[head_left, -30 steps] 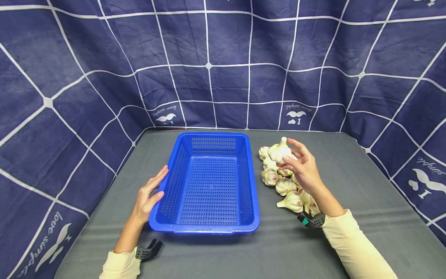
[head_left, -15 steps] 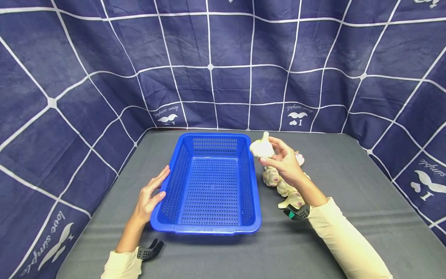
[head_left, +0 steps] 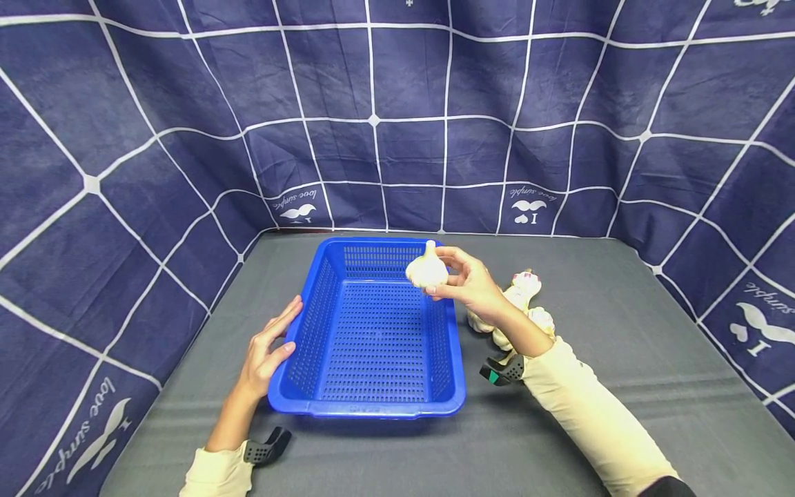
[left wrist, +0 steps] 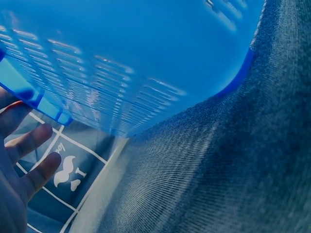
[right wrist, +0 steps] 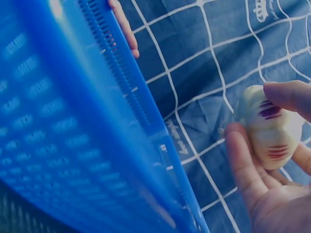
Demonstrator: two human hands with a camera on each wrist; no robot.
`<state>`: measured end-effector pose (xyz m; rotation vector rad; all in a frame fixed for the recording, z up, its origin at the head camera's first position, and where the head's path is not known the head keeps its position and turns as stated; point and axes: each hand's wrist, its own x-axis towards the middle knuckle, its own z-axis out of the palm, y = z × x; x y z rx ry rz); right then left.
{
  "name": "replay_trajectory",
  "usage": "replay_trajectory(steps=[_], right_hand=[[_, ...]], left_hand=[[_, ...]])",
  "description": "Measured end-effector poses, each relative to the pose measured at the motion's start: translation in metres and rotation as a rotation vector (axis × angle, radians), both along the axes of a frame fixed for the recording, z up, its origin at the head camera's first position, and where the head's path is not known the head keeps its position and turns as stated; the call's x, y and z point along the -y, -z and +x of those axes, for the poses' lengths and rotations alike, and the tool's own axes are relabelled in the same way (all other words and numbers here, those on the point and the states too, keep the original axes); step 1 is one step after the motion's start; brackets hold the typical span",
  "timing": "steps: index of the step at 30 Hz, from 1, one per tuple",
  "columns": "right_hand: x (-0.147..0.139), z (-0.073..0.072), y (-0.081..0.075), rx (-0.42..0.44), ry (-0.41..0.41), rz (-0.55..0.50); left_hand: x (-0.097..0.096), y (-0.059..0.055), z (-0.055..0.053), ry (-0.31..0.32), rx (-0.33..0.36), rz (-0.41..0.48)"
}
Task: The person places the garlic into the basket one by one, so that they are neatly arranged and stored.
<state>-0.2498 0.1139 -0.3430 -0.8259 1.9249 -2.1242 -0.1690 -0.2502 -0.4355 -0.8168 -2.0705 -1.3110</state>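
My right hand (head_left: 475, 286) pinches a garlic bulb (head_left: 426, 270) between thumb and fingers, its stem pointing up, over the far right part of a blue plastic basket (head_left: 459, 373). In the right wrist view the same bulb (right wrist: 272, 126) shows purple streaks, with the fingers around it. My left hand (head_left: 263, 355) rests with extended fingers against the basket's left rim. The left wrist view shows that hand's fingers (left wrist: 41, 170) spread beside the slotted basket wall (left wrist: 146, 92). The basket's visible floor has nothing on it.
More garlic bulbs (head_left: 526, 283) lie on the grey cloth-covered table (head_left: 621, 331) to the right of the basket, partly hidden by my right hand and forearm. A dark blue checked curtain (head_left: 410, 152) stands behind and along both sides.
My right hand has carried the garlic bulb left, from above the other bulbs, past the basket's right rim to over its inside. The left hand has stayed at the left rim.
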Motion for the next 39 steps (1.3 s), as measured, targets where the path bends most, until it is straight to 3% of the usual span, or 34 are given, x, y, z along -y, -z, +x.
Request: replay_trajectory(steps=[13, 17, 30, 39], right_hand=[[0.035, -0.014, -0.009, -0.015, -0.028, 0.211], [0.047, -0.021, -0.009, -0.053, -0.043, 0.270], [0.089, -0.042, -0.005, -0.132, -0.022, 0.386], [0.112, -0.051, -0.007, -0.136, 0.003, 0.464]], left_hand=[[0.000, 0.001, -0.002, 0.001, -0.008, -0.002], [0.001, 0.002, -0.003, 0.000, -0.012, 0.005], [0.003, 0.005, -0.004, -0.012, -0.023, -0.002], [0.003, 0.004, -0.005, -0.039, -0.021, -0.024]])
